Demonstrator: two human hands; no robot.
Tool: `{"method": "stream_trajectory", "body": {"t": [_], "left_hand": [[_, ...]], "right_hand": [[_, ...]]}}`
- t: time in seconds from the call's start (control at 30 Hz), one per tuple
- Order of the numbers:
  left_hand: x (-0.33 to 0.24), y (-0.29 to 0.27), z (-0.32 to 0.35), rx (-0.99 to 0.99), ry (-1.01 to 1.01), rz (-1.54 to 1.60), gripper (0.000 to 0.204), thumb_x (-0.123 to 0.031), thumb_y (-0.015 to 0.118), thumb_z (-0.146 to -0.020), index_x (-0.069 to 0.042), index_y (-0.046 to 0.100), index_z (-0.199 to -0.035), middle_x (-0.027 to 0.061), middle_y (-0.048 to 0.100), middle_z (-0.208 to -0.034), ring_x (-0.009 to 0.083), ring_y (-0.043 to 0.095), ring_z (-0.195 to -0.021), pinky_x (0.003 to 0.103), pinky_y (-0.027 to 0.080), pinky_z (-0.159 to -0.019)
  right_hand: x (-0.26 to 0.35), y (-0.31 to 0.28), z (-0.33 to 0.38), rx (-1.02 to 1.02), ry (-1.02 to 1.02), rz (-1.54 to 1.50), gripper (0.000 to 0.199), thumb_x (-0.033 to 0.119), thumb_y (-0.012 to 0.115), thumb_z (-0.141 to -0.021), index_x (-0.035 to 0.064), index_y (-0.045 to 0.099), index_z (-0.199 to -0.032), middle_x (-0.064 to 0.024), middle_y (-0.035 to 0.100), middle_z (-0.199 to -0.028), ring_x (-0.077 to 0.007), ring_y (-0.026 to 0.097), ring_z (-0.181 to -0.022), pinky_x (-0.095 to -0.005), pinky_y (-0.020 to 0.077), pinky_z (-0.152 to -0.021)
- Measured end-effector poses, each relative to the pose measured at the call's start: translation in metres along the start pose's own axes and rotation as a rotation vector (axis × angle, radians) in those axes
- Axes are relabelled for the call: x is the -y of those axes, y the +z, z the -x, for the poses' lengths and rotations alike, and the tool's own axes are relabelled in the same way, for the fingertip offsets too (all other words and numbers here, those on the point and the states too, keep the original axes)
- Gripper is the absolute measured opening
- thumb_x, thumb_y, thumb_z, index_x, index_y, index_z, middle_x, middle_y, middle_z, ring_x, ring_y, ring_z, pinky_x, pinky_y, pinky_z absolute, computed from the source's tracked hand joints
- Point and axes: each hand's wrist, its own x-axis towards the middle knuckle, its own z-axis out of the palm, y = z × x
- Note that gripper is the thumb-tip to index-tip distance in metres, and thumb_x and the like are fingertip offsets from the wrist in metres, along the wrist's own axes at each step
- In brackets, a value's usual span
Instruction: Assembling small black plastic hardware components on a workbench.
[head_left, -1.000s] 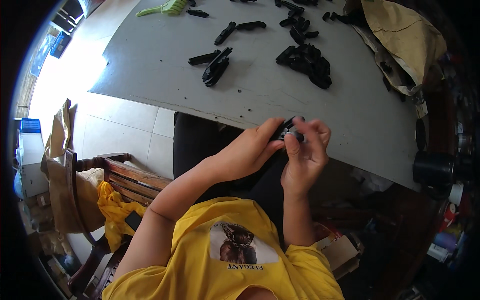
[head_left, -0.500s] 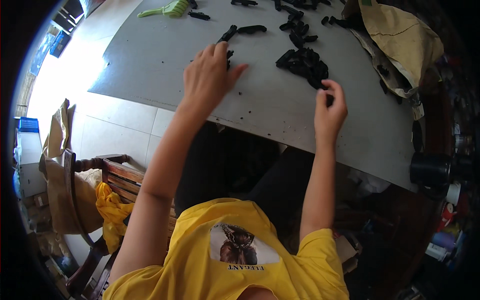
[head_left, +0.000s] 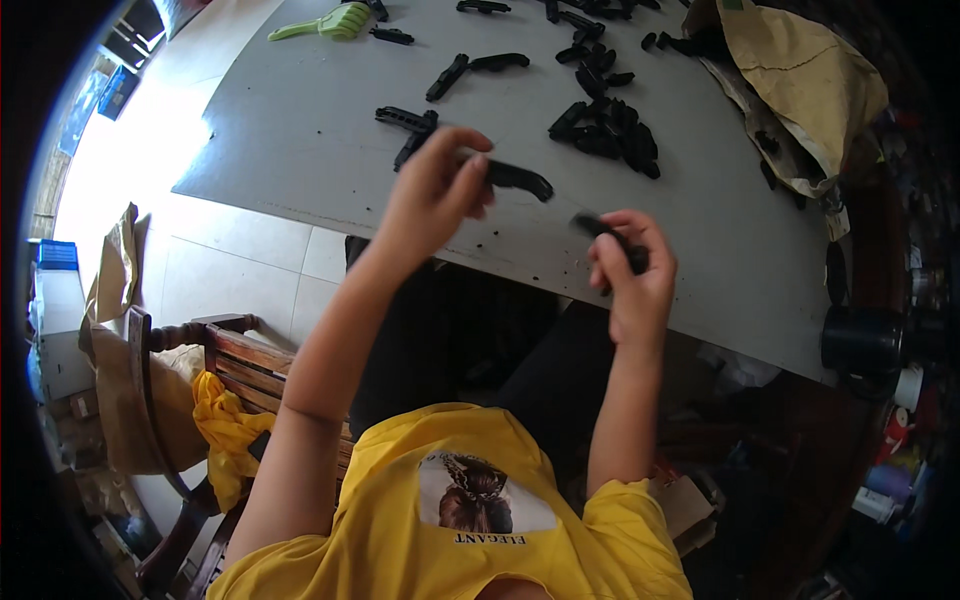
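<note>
My left hand [head_left: 437, 195] is closed on a long black plastic piece [head_left: 522, 178] with a bent end that points right, held above the table's near part. To its right, my right hand [head_left: 645, 280] pinches a shorter black plastic piece [head_left: 598, 228], slightly blurred and partly covered by the fingers. The two held pieces are apart. Just beyond my left hand lie black pieces [head_left: 405, 119] touching each other on the table. A heap of similar black pieces [head_left: 610, 135] sits beyond my right hand.
On the grey table [head_left: 300, 150] lie another black pair [head_left: 497, 62] and, at the far left, a light green brush-like tool [head_left: 335, 22]. An open brown paper bag [head_left: 800, 80] stands at the right. A wooden chair [head_left: 250, 345] is at my left, a black cylindrical object [head_left: 860, 338] at the right edge.
My left hand has moved nearer and right, and a long black piece now shows in it. My right hand has drawn back from the heap toward me with a black piece.
</note>
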Motion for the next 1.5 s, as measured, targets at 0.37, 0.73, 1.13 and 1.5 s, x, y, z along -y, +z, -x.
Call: {"method": "stream_trajectory", "body": {"t": [0.37,0.73,1.13,1.5], "left_hand": [[-0.017,0.044,0.051,0.165,0.176,-0.095,0.022,-0.005,0.05,-0.09,0.003,0.052,-0.11,0.0161,0.064,-0.083,0.0251,0.067,-0.077,0.03,0.051,-0.068],[-0.013,0.042,0.058,0.259,0.113,-0.059,0.021,-0.008,0.06,-0.086,0.0,0.054,-0.104,0.0158,0.063,-0.08,0.0224,0.067,-0.071,0.028,0.05,-0.062],[0.031,0.029,-0.097,0.23,0.789,-1.093,0.045,0.008,0.046,-0.08,-0.01,0.055,-0.12,0.0058,0.05,-0.131,0.0253,0.044,-0.124,0.038,0.038,-0.098],[0.017,0.022,-0.077,0.257,0.639,-1.323,0.018,-0.008,0.062,-0.076,-0.007,0.062,-0.094,0.0073,0.059,-0.094,0.0228,0.059,-0.092,0.036,0.045,-0.083]], "right_hand": [[0.006,0.027,0.028,-0.027,-0.17,-0.17,0.02,0.014,0.065,-0.086,-0.0003,0.064,-0.099,-0.0037,0.061,-0.073,-0.0049,0.049,-0.054,-0.0172,0.0383,-0.047],[-0.004,0.011,0.026,0.209,0.01,-0.527,0.033,0.028,0.074,-0.078,0.0037,0.055,-0.091,-0.0022,0.055,-0.072,-0.0099,0.047,-0.051,-0.0212,0.0346,-0.046],[-0.008,0.019,-0.078,-0.07,-0.585,0.665,0.022,0.003,0.062,-0.075,0.0038,0.056,-0.096,-0.0072,0.061,-0.096,-0.0208,0.063,-0.082,-0.0338,0.0504,-0.071],[-0.002,0.002,-0.07,0.096,-0.418,1.261,0.031,0.007,0.064,-0.076,0.0059,0.058,-0.106,-0.0083,0.06,-0.096,-0.0276,0.063,-0.077,-0.0376,0.0506,-0.066]]}}
